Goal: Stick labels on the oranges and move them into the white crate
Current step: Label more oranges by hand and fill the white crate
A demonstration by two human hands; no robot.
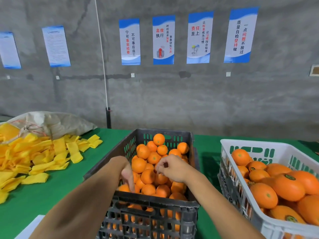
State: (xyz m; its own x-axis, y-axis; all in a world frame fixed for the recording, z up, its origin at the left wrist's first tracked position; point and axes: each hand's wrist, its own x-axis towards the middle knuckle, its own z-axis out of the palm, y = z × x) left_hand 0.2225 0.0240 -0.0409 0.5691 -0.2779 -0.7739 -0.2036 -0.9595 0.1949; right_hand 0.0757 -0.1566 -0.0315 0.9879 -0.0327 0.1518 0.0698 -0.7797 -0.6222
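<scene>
A black crate [155, 201] full of unlabelled oranges [138, 164] stands on the table in front of me. My left hand [128, 176] reaches down into its near left corner, fingers pointing straight down and touching oranges there. My right hand [170, 168] hovers over the middle of the pile with fingers curled and thumb near the fingertips; I can make out nothing between them. The white crate [255, 142] at the right holds oranges with small dark round labels [290, 177] on top.
The table has a green cover [51, 195]. A heap of yellow foam sleeves [34, 157] and a tied sack [57, 123] lie at the left. A white sheet [31, 228] shows at the lower left edge. A black post [108, 118] stands behind the table.
</scene>
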